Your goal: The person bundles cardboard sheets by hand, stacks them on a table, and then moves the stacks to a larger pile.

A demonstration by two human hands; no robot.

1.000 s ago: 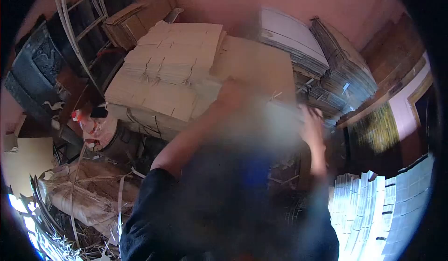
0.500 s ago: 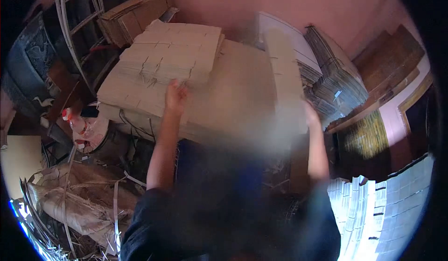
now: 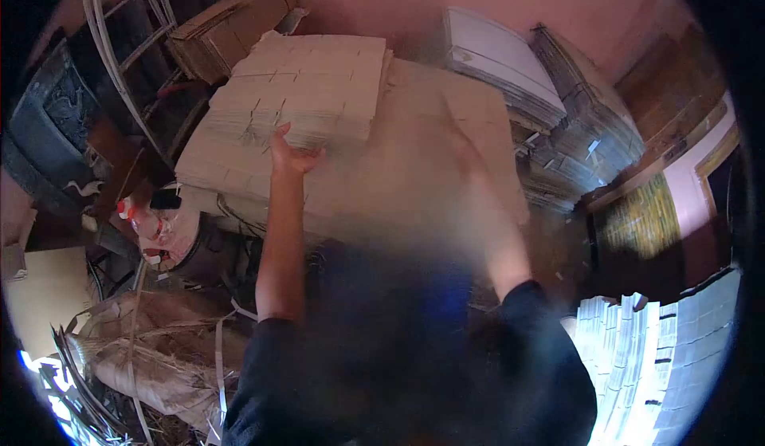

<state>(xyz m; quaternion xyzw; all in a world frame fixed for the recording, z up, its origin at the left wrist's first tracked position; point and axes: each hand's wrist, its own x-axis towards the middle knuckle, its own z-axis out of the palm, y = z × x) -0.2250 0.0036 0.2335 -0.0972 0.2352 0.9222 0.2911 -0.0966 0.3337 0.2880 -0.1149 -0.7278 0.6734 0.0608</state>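
Observation:
My left hand (image 3: 293, 157) is open, thumb apart from the fingers, with nothing in it. It is at the front edge of a stack of slotted cardboard sheets (image 3: 307, 75). My right hand (image 3: 456, 131) reaches over the flat tan cardboard (image 3: 486, 119) on the right of the pile. A hazy smear across the middle of the view blurs its fingers, so their shape and any contact with the cardboard cannot be made out.
White-topped sheets (image 3: 502, 59) and a bundle of cardboard (image 3: 586, 95) stand to the right. Folded brown cardboard (image 3: 235, 27) leans behind. A strapped sack (image 3: 163, 358) lies lower left, below a round container (image 3: 191, 239). Bright stacked sheets (image 3: 629, 358) are lower right.
The cardboard piece raised beside my right hand is no longer upright; flat cardboard shows there. My right hand has moved left and farther over the pile. My left hand has opened and shifted slightly left.

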